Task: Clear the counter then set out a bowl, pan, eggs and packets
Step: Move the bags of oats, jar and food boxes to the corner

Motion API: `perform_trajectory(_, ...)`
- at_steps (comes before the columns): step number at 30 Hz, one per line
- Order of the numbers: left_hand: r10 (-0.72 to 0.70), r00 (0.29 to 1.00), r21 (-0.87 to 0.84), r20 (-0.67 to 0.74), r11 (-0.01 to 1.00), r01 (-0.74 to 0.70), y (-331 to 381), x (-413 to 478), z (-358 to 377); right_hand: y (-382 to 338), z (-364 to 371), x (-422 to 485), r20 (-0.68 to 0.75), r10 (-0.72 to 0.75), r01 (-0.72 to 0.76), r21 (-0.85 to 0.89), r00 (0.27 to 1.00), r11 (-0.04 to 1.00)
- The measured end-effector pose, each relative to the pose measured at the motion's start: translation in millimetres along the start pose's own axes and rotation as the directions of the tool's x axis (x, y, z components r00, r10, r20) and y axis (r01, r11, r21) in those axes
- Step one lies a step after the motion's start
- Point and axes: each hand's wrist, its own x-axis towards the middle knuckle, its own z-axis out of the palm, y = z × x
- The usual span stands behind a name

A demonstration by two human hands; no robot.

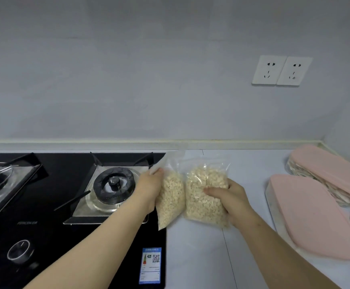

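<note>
Packets are the only part of the set in view: you have one in each hand, side by side over the desk (201, 257), right at the edge of the hob (51, 243). Your left hand (149, 188) curls round the upper side of the left packet (171, 197), whose lower end hangs over the hob's right rim. Your right hand (230, 197) wraps the right packet (203, 195) from its right side, with the thumb laid across the front. The two packets touch or nearly touch. You cannot tell from here whether either bottom rests on the desk.

By my reading you are at the packet step. No bowl, pan or eggs show anywhere in view, so most of the setting-out looks left to do. Whether the clearing is finished is hard to say. Two lidded boxes, the near box (316, 217) and the far box (326, 167), lie at the right end. A blurred thing sits at the right edge beside them.

Both packets are clear, crinkly plastic bags, soft and slumped, filled with pale beige flakes or grains. Their unfilled tops stand up loose and creased. The desk is smooth, pale and matt, with a thin seam. The hob is glossy black glass, with a round dark burner (113, 183) set in a steel tray. The boxes are flat, with soft pink lids over clear walls.
</note>
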Motion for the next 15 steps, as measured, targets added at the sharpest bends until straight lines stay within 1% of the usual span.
perform_trajectory(2,-0.029,1.000,-0.152,0.004,0.988,0.029,23,-7,-14,-19,17,-4,-0.006,-0.082,0.082,0.101,0.997,0.991)
perform_trajectory(3,-0.018,1.000,-0.201,0.003,0.979,0.019,35,-11,-26,-29,31,-7,0.000,-0.129,0.128,0.131,0.992,0.983)
perform_trajectory(4,-0.006,1.000,-0.220,0.012,0.976,0.008,44,-13,-33,-38,42,-9,0.007,-0.169,0.166,0.165,0.986,0.972)
perform_trajectory(6,0.060,0.998,-0.227,0.009,0.972,-0.056,61,-22,-59,-55,73,-17,0.050,-0.226,0.210,0.223,0.973,0.952)
perform_trajectory(9,0.146,0.988,-0.267,-0.044,0.951,-0.153,75,-36,-106,-67,127,-33,0.137,-0.248,0.201,0.290,0.959,0.936)
perform_trajectory(11,0.169,0.982,-0.328,-0.080,0.926,-0.186,76,-45,-150,-67,170,-48,0.225,-0.243,0.174,0.287,0.944,0.942)
perform_trajectory(12,0.172,0.982,-0.331,-0.084,0.924,-0.190,74,-48,-169,-64,189,-55,0.260,-0.234,0.160,0.276,0.937,0.948)
perform_trajectory(13,0.169,0.982,-0.311,-0.090,0.931,-0.189,72,-52,-189,-60,210,-62,0.293,-0.221,0.138,0.279,0.930,0.950)
perform_trajectory(15,0.186,0.971,-0.211,-0.147,0.954,-0.214,62,-59,-233,-49,255,-80,0.356,-0.184,0.075,0.297,0.916,0.952)
